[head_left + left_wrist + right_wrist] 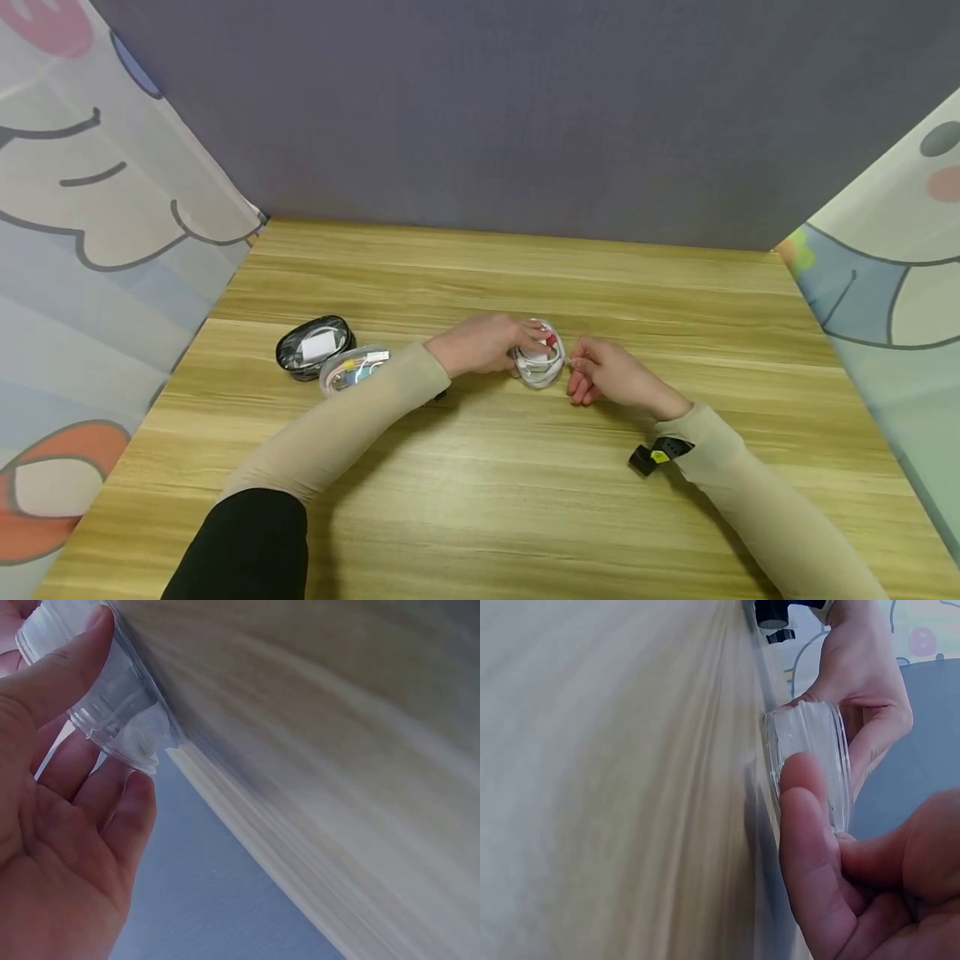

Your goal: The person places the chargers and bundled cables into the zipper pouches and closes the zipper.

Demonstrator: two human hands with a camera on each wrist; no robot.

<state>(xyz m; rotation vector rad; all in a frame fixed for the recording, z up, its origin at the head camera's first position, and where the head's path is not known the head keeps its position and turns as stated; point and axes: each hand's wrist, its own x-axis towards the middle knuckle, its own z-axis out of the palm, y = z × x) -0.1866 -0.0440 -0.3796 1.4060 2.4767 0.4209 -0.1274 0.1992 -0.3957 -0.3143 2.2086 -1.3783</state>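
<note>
A small oval clear plastic case [542,377] with a coiled white cable and a bit of red inside lies between the two hands. My left hand [491,343] grips it from its left side; in the left wrist view the thumb [75,664] lies across one face of the clear case [124,697] and the fingers curl behind. At the right end, the thumb and fingertips of my right hand [611,375] pinch a small clear piece at the case's edge. The right wrist view shows the case [802,731] standing between both hands.
To the left on the wooden table [480,500] sit a black-rimmed oval case [283,348] and a clear case [330,379] with a pale cable, partly hidden by the left sleeve. A grey panel [510,117] rises behind the table, with printed cartoon sheets [67,275] at both sides.
</note>
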